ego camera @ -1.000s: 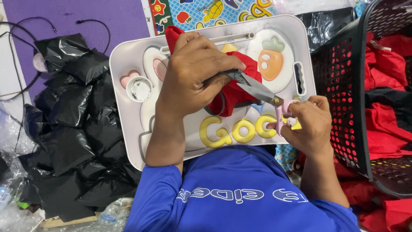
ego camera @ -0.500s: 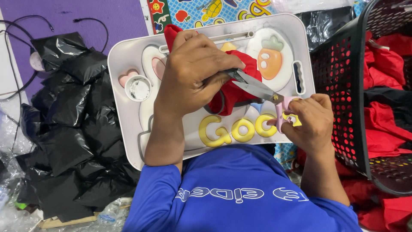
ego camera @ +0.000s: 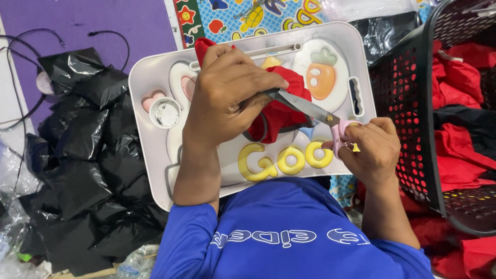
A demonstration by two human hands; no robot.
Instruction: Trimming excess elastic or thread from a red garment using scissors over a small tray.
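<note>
In the head view we look straight down on our lap, where a pale grey tray [ego camera: 150, 77] with raised cartoon shapes and yellow letters rests across our blue-shirted body. The red cloth [ego camera: 281, 111] lies bunched near the tray's middle, mostly beneath and just at 3 o'clock of our left hand [ego camera: 227, 98]. That left hand is curled down over the cloth, fingers closed and pinching it, pressing it against the tray.

At 4 o'clock from the cloth, our right hand [ego camera: 369, 150] is closed through the pink handles of the scissors [ego camera: 310, 109]. The grey blades run from the right hand towards 10 o'clock, their tips reaching under the left hand's fingertips and touching the cloth. The blades look nearly closed; we cannot tell whether cloth sits between them. Our two hands are apart, joined only by the scissors.

At 9 o'clock of the tray lies a heap of black plastic bags [ego camera: 88, 165] on the floor. At 3 o'clock stands a black basket [ego camera: 408, 82] with round holes, holding more red fabric [ego camera: 460, 82]. A purple mat [ego camera: 103, 20] shows at 11 o'clock.
</note>
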